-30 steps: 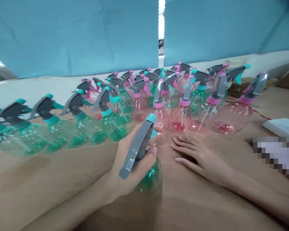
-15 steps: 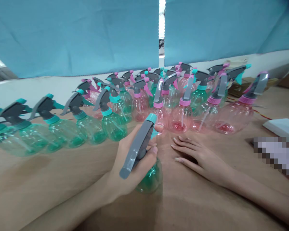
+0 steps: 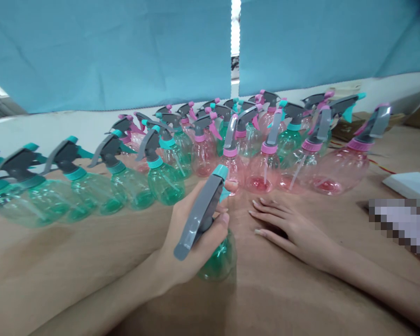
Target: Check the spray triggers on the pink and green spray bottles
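My left hand [image 3: 185, 242] is wrapped round the neck of a green spray bottle [image 3: 219, 261] at the front middle of the table. The bottle has a grey trigger head with a turquoise nozzle, and its neck is hidden by my fingers. To the right, my right hand [image 3: 294, 233] rests on the wooden tabletop with fingers stretched out, holding nothing. Just beyond its fingertips stands a pink spray bottle [image 3: 262, 170]. Left of my left hand, the closest bottle is another green spray bottle [image 3: 166, 184] with a turquoise collar.
A row of green spray bottles [image 3: 108, 198] runs along the left. More pink and green bottles crowd the back, up to a pink one [image 3: 343, 170] at right. A white power strip [image 3: 411, 184] and a blurred-out item [image 3: 402, 224] lie at far right. Blue curtains [image 3: 126, 51] hang behind.
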Available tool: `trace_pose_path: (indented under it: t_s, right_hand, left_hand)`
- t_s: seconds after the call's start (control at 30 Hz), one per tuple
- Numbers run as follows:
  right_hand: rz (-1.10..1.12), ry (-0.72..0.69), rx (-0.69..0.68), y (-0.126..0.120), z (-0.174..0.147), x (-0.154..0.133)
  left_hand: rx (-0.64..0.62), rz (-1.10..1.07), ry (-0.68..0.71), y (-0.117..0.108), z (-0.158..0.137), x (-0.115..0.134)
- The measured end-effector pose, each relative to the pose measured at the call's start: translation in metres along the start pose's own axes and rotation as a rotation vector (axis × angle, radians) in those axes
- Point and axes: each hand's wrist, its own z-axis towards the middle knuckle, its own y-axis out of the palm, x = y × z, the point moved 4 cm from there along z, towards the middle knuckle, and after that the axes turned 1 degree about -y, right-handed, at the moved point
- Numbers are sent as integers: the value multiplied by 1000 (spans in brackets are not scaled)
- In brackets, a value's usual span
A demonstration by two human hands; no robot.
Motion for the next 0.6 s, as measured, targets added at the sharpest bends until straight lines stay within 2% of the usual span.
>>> trace_pose_path:
  t_s: [0.37, 0.6]
  right_hand:
    - [-19, -9, 8, 2, -1, -1]
    - [-25, 1, -7, 1, 0, 0]
  left_hand:
    - [-9, -53, 23, 0, 1, 0]
    - [-22, -6, 23, 0, 0, 0]
